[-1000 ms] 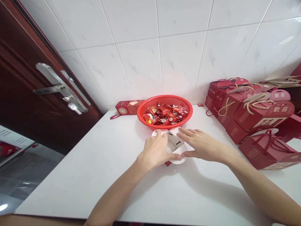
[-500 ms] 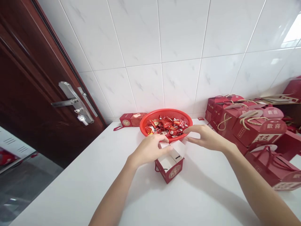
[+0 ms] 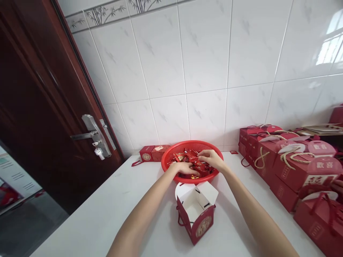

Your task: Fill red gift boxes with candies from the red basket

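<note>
A red plastic basket (image 3: 219, 153) by the wall holds many wrapped candies (image 3: 191, 155), mostly red. My left hand (image 3: 184, 168) lies over the candies on the basket's left side, its thumb and fingers apart. From the right, my right hand (image 3: 211, 159) reaches in over the rim. Its fingers are bent and a little apart, touching the candies, with none seen lifted. In front of the basket stands a small red gift box (image 3: 195, 221), upright, its white-lined flaps spread and its inside bare. A red cord loop hangs at its left side.
Several red gift boxes with rope handles (image 3: 292, 167) are stacked along the right. Two small red boxes (image 3: 154, 153) lie left of the basket. A dark wooden door (image 3: 53, 89) with keys in its lock borders the white table (image 3: 107, 214) on the left.
Both hands have moved from the gift box and basket rim into the basket among the candies. The box now stands free with its flaps spread. The view has tilted upward.
</note>
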Available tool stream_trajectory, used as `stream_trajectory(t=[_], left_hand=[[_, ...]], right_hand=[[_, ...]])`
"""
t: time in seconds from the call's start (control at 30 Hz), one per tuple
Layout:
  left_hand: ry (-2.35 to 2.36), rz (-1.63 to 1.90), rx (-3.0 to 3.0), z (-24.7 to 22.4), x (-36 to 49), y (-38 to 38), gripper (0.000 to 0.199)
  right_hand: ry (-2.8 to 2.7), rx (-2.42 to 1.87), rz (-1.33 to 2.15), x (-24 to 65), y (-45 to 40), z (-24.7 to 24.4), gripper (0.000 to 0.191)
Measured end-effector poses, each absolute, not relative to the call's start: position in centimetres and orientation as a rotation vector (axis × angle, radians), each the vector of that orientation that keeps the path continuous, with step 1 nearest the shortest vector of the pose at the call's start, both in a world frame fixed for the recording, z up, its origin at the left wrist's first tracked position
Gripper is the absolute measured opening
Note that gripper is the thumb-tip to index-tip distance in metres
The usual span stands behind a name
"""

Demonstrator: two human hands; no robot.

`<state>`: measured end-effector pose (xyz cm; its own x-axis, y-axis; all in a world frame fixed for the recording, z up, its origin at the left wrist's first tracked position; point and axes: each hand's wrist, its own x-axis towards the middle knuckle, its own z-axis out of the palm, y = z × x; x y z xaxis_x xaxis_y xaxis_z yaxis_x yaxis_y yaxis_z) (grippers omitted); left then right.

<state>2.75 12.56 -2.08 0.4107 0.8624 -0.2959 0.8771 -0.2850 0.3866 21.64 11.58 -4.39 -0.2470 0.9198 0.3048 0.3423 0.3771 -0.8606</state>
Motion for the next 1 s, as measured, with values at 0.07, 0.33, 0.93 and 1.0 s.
stream_trajectory(t=[0.07, 0.33, 0.93, 1.0], left_hand=[[1.528, -0.113, 2.162, -2.5, 2.9, 13.1, 0.067], [1.392, 0.063, 2.108, -3.5, 1.9, 13.2, 0.046], [1.034, 0.861, 1.978, -4.1, 2.5, 12.9, 0.072], [1.036, 0.86, 1.998, -3.9, 2.6, 12.8, 0.066]], right_hand=[[-1.789, -1.115, 0.867, 21.9, 11.8, -4.6, 0.021], [-1.836, -1.196, 0.863, 21.6, 12.1, -5.1, 0.018], [-1.868, -1.075, 0.862, 21.5, 11.9, -5.0, 0.04], [-1.821, -1.116, 0.836, 21.6, 11.9, -5.1, 0.035]])
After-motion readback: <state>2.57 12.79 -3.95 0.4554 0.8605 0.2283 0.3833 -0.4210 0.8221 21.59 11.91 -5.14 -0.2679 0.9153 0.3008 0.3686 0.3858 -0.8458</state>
